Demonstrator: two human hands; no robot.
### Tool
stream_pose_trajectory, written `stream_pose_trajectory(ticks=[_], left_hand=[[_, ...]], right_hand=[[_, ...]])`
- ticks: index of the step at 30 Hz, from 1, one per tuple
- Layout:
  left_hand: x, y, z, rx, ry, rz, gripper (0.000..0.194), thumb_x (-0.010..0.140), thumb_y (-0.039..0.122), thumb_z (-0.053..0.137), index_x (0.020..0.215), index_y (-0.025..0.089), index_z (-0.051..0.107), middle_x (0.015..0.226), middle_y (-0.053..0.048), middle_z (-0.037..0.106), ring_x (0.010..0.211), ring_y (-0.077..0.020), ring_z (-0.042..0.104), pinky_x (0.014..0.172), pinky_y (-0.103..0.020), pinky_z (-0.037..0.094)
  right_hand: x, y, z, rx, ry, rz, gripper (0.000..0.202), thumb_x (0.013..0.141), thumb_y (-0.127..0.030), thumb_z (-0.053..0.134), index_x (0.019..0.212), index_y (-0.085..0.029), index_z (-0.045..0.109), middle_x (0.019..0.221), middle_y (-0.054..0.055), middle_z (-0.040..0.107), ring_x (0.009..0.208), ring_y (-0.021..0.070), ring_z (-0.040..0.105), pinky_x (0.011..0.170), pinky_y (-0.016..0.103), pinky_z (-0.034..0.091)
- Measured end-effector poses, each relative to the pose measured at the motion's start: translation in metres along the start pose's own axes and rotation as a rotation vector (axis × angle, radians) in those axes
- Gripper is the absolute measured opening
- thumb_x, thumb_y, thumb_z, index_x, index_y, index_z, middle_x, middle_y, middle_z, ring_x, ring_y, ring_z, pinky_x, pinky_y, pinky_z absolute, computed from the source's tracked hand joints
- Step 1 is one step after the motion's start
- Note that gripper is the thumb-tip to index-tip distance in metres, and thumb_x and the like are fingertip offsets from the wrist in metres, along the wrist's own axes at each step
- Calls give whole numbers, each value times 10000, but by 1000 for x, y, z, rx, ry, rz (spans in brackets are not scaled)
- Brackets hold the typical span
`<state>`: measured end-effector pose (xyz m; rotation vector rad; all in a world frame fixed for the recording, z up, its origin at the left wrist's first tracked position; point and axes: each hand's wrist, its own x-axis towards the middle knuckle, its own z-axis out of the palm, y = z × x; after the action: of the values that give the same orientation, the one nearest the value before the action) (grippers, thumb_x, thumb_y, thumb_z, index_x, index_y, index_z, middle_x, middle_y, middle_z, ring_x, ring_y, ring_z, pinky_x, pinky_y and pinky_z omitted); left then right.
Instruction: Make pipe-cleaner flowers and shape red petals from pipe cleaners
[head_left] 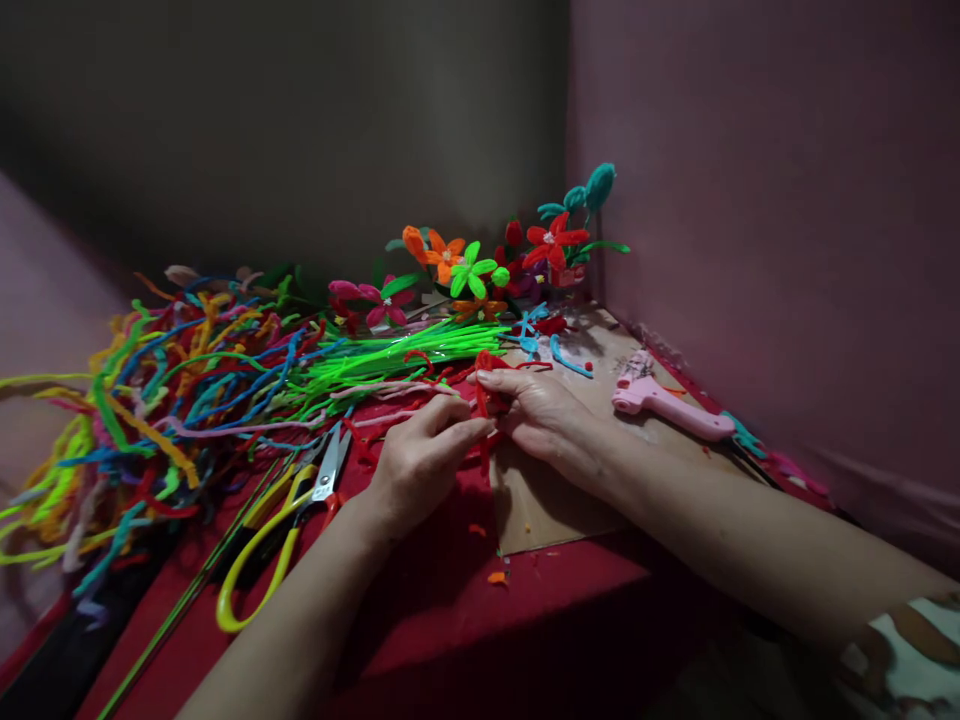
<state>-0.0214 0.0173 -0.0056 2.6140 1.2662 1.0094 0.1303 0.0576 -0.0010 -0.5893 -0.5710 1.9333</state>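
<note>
Red pipe cleaners (486, 400), bent into a small bunch, are between my two hands above the front of the table. My right hand (544, 415) is closed with thumb and fingers pinching the upper part of the bunch. Close against it on the left, my left hand (427, 455) is closed too, its thumb and forefinger pinched at the lower red strands. My fingers partly hide the bunch, so its full shape does not show. Just behind lies a thick bundle of bright green pipe cleaners (405, 355).
Yellow-handled scissors (259, 570) lie left of my left forearm, by thin green stems (195, 590). A tangled heap of coloured pipe cleaners (172, 390) fills the left side. A pink glue gun (675, 405) rests on the cardboard (540, 510). Finished pipe-cleaner flowers (472, 270) stand behind.
</note>
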Motion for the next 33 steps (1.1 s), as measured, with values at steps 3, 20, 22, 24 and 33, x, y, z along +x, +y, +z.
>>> stream_pose_trajectory(ticks=[3,20,22,24,33], left_hand=[[2,7,-4,-28,-19,-13,162,796,253,541,900,275,662,918,-45,631,838,-166,590,688,-270,484],[7,27,-20,-59,121,-155,105,803,198,531,822,187,633,794,-19,640,751,-134,582,697,-231,445],[8,27,-19,44,109,-123,111,802,192,521,816,177,630,801,-32,640,760,-138,588,693,-233,445],[8,27,-17,129,114,-109,122,805,188,505,808,174,626,806,-40,638,781,-140,596,704,-235,449],[5,23,-12,404,132,-33,100,823,203,485,800,185,581,797,-27,633,729,-129,601,665,-219,445]], right_hand=[[0,2,0,-4,14,38,101,628,-57,581,587,-146,555,573,-25,544,529,80,461,496,233,327],[-6,5,-2,-297,-66,-53,125,622,-156,587,527,-150,505,475,-47,424,458,69,347,468,236,238],[-7,5,-1,-351,-78,-88,128,611,-145,568,506,-151,494,463,-52,403,451,66,332,463,235,227],[-8,5,-1,-419,-86,-141,153,613,-145,546,480,-155,471,456,-56,384,443,62,315,459,237,211],[-8,7,-4,-662,-52,-279,199,645,-201,527,479,-168,423,478,-62,343,476,67,286,478,252,195]])
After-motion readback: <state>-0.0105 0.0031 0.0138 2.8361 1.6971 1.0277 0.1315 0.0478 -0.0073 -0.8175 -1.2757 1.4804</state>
